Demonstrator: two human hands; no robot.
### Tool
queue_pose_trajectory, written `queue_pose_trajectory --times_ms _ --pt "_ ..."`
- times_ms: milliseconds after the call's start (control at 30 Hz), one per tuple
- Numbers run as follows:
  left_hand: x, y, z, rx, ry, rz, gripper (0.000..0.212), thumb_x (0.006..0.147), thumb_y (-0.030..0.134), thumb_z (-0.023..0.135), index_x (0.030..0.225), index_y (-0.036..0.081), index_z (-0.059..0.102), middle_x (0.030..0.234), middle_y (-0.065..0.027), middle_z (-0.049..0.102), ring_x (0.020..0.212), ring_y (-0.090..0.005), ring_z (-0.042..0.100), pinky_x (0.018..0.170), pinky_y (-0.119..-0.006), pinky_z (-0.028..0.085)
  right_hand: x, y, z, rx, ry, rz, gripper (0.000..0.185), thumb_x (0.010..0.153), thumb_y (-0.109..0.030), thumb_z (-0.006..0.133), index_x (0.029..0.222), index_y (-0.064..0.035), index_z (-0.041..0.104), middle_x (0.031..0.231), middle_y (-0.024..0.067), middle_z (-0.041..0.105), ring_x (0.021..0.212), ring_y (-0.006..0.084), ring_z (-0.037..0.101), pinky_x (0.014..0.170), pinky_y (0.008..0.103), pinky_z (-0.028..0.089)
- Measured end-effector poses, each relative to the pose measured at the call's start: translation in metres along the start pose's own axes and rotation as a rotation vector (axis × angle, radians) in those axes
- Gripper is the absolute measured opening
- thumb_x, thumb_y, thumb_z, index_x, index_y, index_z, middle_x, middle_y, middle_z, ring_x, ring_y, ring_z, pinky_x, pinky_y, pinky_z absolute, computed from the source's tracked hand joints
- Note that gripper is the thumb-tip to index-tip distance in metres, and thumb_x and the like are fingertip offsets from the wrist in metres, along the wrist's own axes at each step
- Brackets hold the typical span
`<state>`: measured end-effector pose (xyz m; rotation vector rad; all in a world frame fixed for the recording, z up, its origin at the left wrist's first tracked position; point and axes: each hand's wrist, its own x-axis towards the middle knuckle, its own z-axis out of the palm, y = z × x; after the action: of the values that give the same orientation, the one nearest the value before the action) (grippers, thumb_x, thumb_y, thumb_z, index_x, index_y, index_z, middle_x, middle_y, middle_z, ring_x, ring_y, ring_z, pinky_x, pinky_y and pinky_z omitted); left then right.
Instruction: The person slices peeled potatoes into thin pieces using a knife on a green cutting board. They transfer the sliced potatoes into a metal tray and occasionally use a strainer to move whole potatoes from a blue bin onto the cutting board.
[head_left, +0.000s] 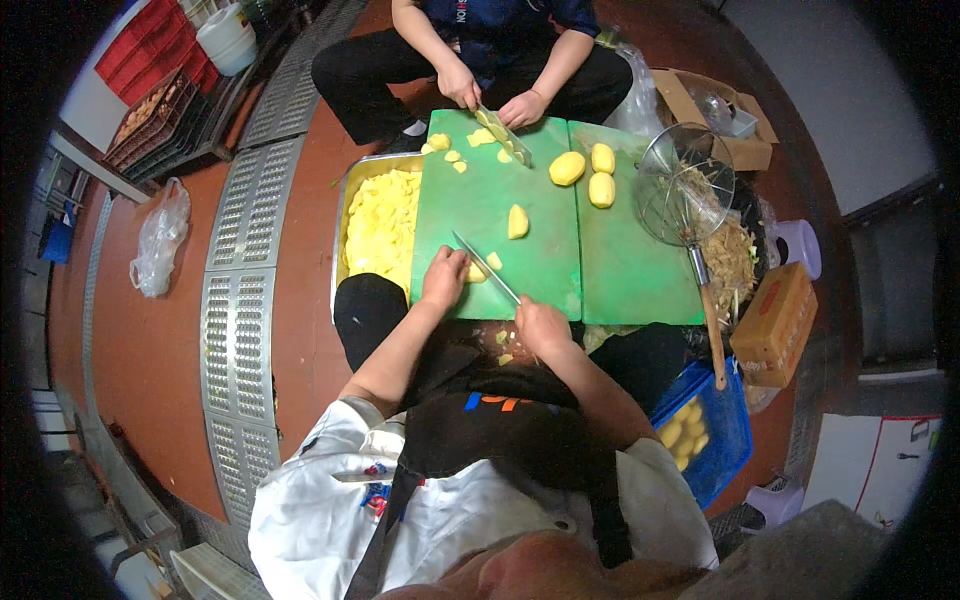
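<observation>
My right hand (541, 325) grips the handle of a kitchen knife (489, 270), whose blade slants up and left across a green cutting board (540, 262). Against the blade's left side, my left hand (445, 274) rests with bent fingers on a peeled potato piece (475, 274), partly hidden by the hand and knife. A cut slice (493, 260) lies just right of the blade. Farther up the board is a potato half (517, 222). Beyond it sit whole peeled potatoes (567, 169). A metal tray (339, 225) of sliced potatoes adjoins the board's left edge.
Opposite, a co-worker's hands (491, 97) work with a cleaver (504, 136) on the same board. A wire strainer (684, 187) lies across the right board, above a bin of peelings (724, 262). A cardboard box (774, 324) and a blue crate (739, 442) of potatoes stand at right.
</observation>
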<state>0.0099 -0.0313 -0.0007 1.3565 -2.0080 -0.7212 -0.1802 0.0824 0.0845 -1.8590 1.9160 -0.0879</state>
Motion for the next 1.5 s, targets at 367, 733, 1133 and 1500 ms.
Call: queue_pose_trajectory --times_ms 367,733,1133,1500 --pt "-0.005 -0.006 0.001 -0.018 -0.004 -0.002 0.011 0.081 0.004 0.064 0.09 0.007 0.058 0.091 -0.0137 0.051 0.083 -0.0343 0.057 0.072 -0.041 0.048 -0.002 0.004 0.024 0.072 0.081 -0.029 0.017 0.092 -0.022 0.048 0.094 -0.0054 0.055 0.068 0.02 0.063 0.064 0.0401 0.063 0.058 0.0514 0.049" --pt "-0.004 -0.007 0.0 -0.036 0.002 -0.013 0.008 0.083 0.008 0.062 0.089 0.006 0.058 0.09 -0.0157 0.054 0.085 -0.0371 0.057 0.073 -0.044 0.048 0.005 0.002 0.015 0.072 0.078 -0.021 0.019 0.092 -0.022 0.049 0.091 -0.0037 0.054 0.069 0.0201 0.063 0.064 0.0411 0.063 0.059 0.0511 0.05" --pt "-0.004 -0.007 0.0 -0.027 0.038 -0.027 0.008 0.082 0.003 0.062 0.087 0.004 0.056 0.09 -0.0153 0.053 0.082 -0.0359 0.057 0.072 -0.042 0.048 0.008 0.005 0.026 0.051 0.033 -0.027 0.019 0.093 -0.022 0.047 0.098 -0.0044 0.054 0.07 0.0194 0.064 0.064 0.0401 0.064 0.058 0.052 0.05" --pt "-0.006 -0.012 0.002 -0.027 0.049 -0.044 0.007 0.082 0.002 0.061 0.086 0.004 0.056 0.09 -0.0153 0.053 0.08 -0.0349 0.057 0.072 -0.04 0.048 0.003 -0.005 0.015 0.092 0.092 -0.075 0.022 0.092 -0.022 0.047 0.099 -0.0029 0.055 0.071 0.0213 0.064 0.067 0.0406 0.064 0.059 0.0525 0.05"
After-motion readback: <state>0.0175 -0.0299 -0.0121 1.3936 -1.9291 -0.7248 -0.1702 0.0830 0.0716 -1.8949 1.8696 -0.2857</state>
